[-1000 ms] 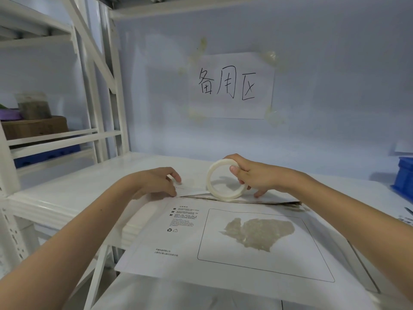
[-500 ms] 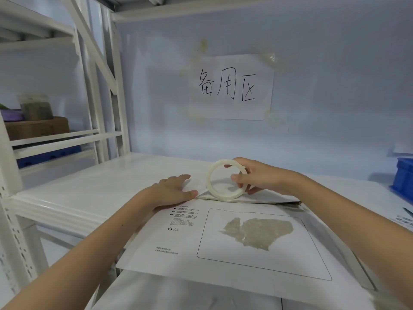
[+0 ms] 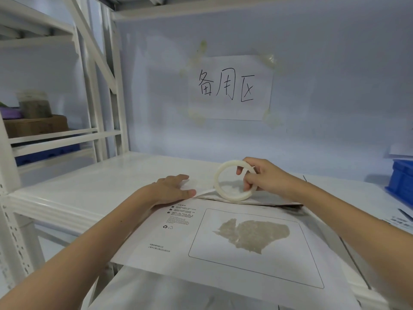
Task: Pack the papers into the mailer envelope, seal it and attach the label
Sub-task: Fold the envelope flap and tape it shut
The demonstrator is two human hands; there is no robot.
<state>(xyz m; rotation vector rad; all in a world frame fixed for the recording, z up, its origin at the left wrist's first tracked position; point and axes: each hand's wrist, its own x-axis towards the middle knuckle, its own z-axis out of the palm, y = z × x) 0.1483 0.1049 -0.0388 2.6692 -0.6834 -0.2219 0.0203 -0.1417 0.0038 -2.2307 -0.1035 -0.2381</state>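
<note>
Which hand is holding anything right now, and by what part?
Right hand grips the tape roll by the right side of its ring. Left hand holds nothing; it presses flat on the envelope near its flap.

the envelope [image 3: 223,253] lies flat on the shelf [image 3: 89,184], its near edge overhanging the front. the left hand [image 3: 172,190] rests flat on the envelope's far left corner. just right of it, the right hand [image 3: 263,177] holds the tape roll [image 3: 233,183] upright at the envelope's far edge. behind both, a paper sign [image 3: 230,88] hangs on the wall. a bin [image 3: 401,182] sits far right.
</note>
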